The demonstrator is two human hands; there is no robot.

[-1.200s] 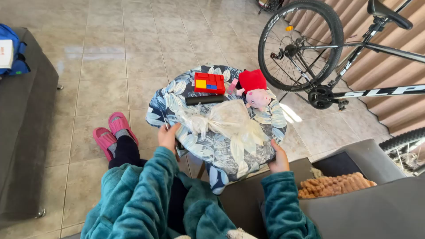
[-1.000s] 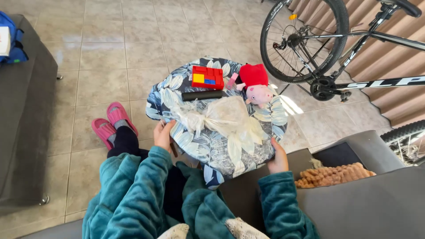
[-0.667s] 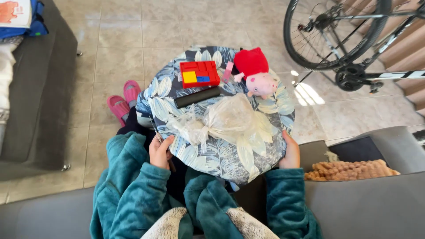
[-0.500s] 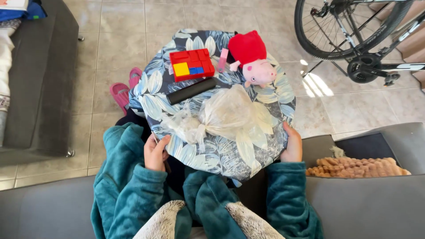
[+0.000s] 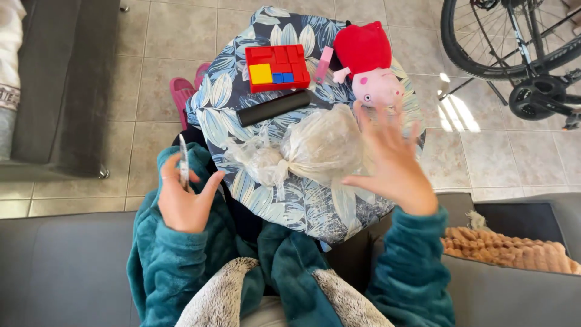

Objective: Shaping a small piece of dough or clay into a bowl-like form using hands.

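Note:
A small round table with a blue leaf-patterned cloth (image 5: 224,103) stands in front of me. On it lie a tied clear plastic bag (image 5: 315,145), a red tray of coloured blocks (image 5: 276,66), a black bar-shaped object (image 5: 273,108) and a pink plush pig in a red dress (image 5: 369,66). My right hand (image 5: 390,163) hovers open and blurred over the bag's right side, fingers spread. My left hand (image 5: 181,197) is off the table's left edge and pinches a thin silvery object (image 5: 184,160) upright.
A grey sofa (image 5: 66,266) runs under me, with a tan knitted blanket (image 5: 508,251) on its right part. A bicycle (image 5: 514,42) stands at the top right. Another dark sofa (image 5: 66,79) sits at the left. Pink slippers (image 5: 181,91) rest on the tiled floor.
Both hands have let go of the table's edge. The right hand rose over the bag with fingers spread; the left now holds a thin object. The view moved closer over the table.

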